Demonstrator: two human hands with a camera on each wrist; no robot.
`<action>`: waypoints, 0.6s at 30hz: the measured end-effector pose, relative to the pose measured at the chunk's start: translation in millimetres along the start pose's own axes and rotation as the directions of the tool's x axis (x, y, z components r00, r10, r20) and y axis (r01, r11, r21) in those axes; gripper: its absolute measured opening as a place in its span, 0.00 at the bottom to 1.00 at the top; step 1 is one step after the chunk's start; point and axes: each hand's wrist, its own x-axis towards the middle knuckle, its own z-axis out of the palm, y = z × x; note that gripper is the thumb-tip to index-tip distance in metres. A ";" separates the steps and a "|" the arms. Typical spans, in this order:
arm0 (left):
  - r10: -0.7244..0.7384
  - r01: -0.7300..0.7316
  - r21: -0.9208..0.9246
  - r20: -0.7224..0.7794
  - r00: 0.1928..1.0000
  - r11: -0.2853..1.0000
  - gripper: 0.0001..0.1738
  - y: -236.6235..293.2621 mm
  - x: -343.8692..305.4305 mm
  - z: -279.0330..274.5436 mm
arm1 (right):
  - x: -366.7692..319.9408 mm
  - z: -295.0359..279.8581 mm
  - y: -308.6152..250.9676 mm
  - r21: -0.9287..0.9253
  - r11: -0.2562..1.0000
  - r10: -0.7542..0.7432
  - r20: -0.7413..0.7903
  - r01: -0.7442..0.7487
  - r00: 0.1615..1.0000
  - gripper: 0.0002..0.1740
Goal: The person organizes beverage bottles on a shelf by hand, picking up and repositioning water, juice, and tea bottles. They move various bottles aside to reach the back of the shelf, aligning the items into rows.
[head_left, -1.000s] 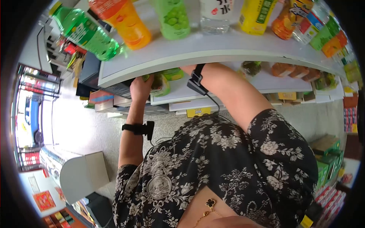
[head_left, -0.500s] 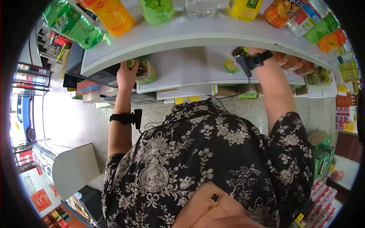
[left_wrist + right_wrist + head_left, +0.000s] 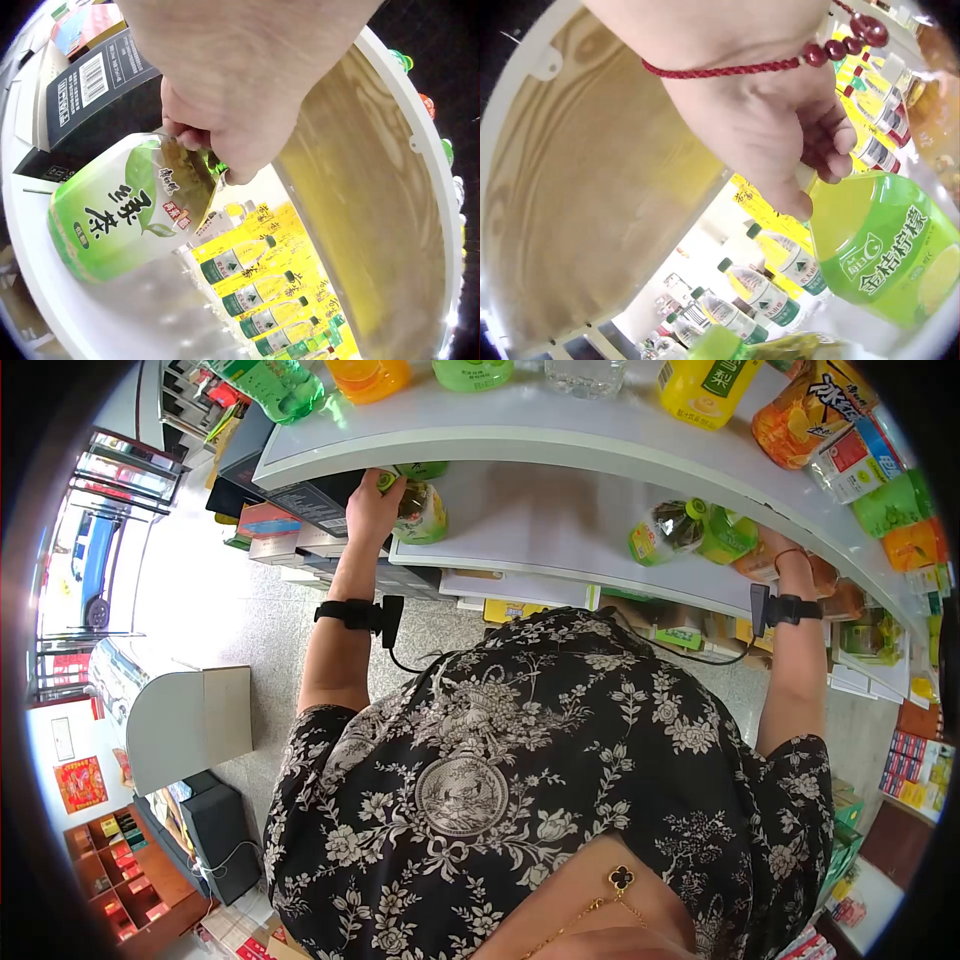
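left hand [image 3: 240, 90] grips tea bottle [image 3: 112, 217]; right hand [image 3: 772, 127] pinches green bottle [image 3: 877, 247], top hidden.

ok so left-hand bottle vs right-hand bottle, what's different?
The green tea bottle in the left hand has a pale green-and-white label and brownish liquid; the lime bottle in the right hand is bright green. The green tea bottle is at the left end of the shelf, the lime bottle further right. Both plastic, gripped at the top.

The right hand [image 3: 780, 127] – red beaded cord [image 3: 810, 58] at its wrist – grips the top of a green lemon-drink bottle [image 3: 881, 251] beneath a wooden shelf underside [image 3: 592, 187]
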 end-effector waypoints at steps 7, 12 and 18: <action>-0.002 0.002 0.021 -0.022 1.000 1.000 0.24 -6.0 3.6 2.0 | -7.2 5.8 7.3 0.040 0.999 0.033 0.097 -0.037 0.995 0.25; -0.003 0.003 -0.035 -0.024 1.000 0.999 0.25 -9.1 5.0 9.5 | -13.6 11.9 24.2 -0.166 0.982 -0.085 0.024 0.088 0.996 0.23; 0.047 -0.048 -0.037 -0.019 0.999 0.998 0.25 -2.1 5.1 6.6 | -44.1 -10.0 -38.3 -0.248 0.939 -0.298 -0.251 0.237 0.921 0.19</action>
